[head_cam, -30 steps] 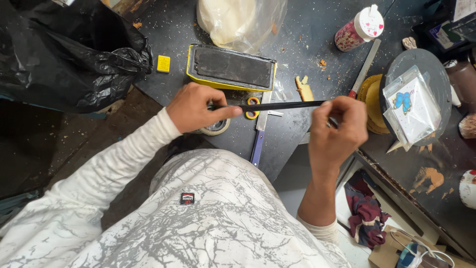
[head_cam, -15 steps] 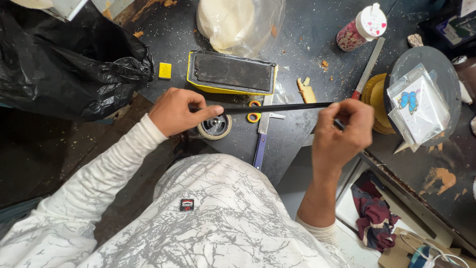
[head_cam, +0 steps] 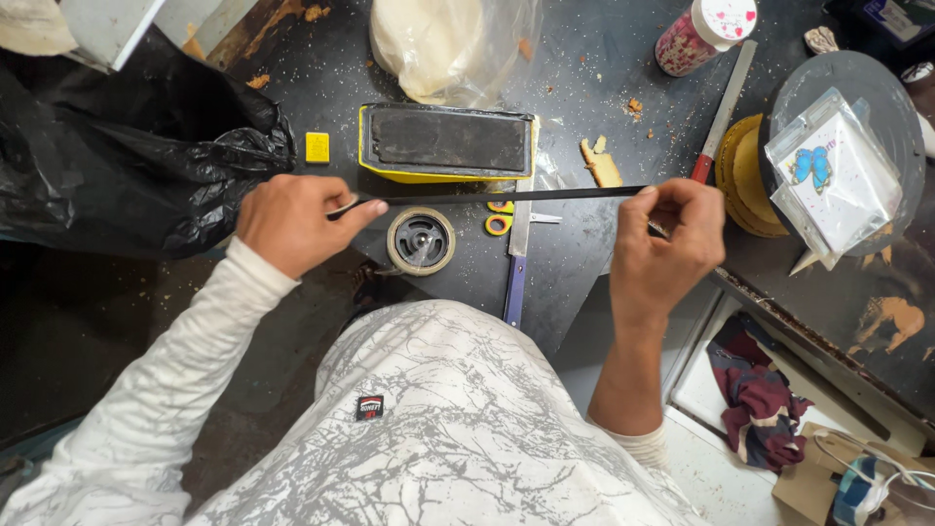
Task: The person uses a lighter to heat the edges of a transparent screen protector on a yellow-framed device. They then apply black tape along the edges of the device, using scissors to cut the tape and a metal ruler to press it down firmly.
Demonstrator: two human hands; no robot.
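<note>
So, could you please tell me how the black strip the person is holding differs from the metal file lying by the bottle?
The black strip is held off the table, stretched level between the left hand and right hand; the metal file lies untouched on the dark table. The strip is black all along; the file is grey with a red handle end. The strip runs sideways, the file slants. Both are long, thin and straight.

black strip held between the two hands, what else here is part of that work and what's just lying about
In hand:
- black strip, stretched level
- left hand, pinching one end
- right hand, pinching the other end

Lying about:
- tape roll
- yellow-rimmed block
- scissors
- red-handled file
- black plastic bag
- clear bag
</note>
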